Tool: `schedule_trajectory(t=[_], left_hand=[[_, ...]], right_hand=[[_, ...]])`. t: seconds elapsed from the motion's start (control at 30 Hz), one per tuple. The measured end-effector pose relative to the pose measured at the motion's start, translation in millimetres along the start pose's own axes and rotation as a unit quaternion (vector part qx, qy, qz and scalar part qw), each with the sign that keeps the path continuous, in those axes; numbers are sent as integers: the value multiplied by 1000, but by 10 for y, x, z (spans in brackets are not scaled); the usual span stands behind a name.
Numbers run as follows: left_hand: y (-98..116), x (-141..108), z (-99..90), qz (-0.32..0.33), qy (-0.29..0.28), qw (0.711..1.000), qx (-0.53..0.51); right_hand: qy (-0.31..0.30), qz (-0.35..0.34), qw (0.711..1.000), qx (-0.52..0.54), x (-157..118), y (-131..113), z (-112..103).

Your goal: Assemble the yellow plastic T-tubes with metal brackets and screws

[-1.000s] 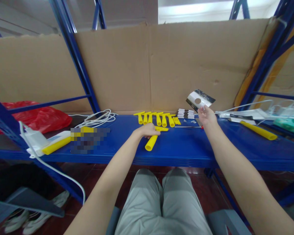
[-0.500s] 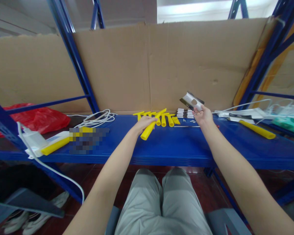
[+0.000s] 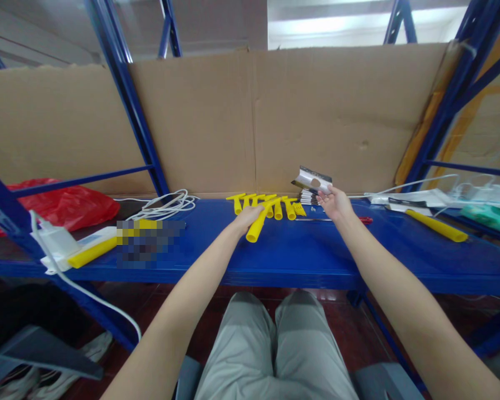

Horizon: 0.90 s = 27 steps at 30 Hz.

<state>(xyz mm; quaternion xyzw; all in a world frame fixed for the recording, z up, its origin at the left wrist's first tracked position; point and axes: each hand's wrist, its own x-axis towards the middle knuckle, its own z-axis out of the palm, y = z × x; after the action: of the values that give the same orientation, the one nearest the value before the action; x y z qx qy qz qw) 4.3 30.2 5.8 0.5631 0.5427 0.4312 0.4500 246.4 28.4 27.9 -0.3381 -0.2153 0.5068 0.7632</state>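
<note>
My left hand (image 3: 247,218) is closed around a yellow T-shaped plastic handle (image 3: 255,230), its round hollow end tilted toward me above the blue shelf (image 3: 275,255). Between the fingers and thumb of my right hand (image 3: 336,203) is a curved silver-and-black card sleeve (image 3: 305,174) with a round hole. Behind my left hand, several more yellow T-shaped handles (image 3: 278,212) lie in a row. Small flat yellow pieces (image 3: 299,210) sit at the row's right end. A stack of white-and-black packets (image 3: 307,197) lies below the sleeve, partly hidden by it.
A red-handled screwdriver (image 3: 365,220) lies behind my right forearm. Cardboard (image 3: 200,128) walls off the back. Coiled white cable (image 3: 173,204), a red plastic bag (image 3: 66,203) and a power strip (image 3: 95,236) are at left. Another yellow handle (image 3: 437,225) lies at right.
My right hand has brought the card sleeve left and slightly down, nearer the yellow handle. The handle in my left hand has turned so its hollow end points more toward me.
</note>
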Motion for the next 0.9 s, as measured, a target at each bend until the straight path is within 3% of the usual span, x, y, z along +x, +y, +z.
schedule_trajectory(t=[0.23, 0.43, 0.53, 0.7, 0.9], left_hand=[[-37, -54, 25, -13, -89, 996, 11], [-42, -56, 38, -8, -92, 995, -32], [-32, -31, 31, 6, -41, 997, -65], [43, -8, -35, 22, 100, 977, -185], [49, 39, -105, -7, 156, 950, -270]], right_hand=[[-24, -9, 999, -20, 74, 34, -34], [-33, 7, 999, -22, -33, 29, 17], [-45, 19, 998, -30, -98, 33, 54], [-100, 37, 990, -87, -180, 113, 103], [-165, 76, 969, -168, -246, 286, 131]])
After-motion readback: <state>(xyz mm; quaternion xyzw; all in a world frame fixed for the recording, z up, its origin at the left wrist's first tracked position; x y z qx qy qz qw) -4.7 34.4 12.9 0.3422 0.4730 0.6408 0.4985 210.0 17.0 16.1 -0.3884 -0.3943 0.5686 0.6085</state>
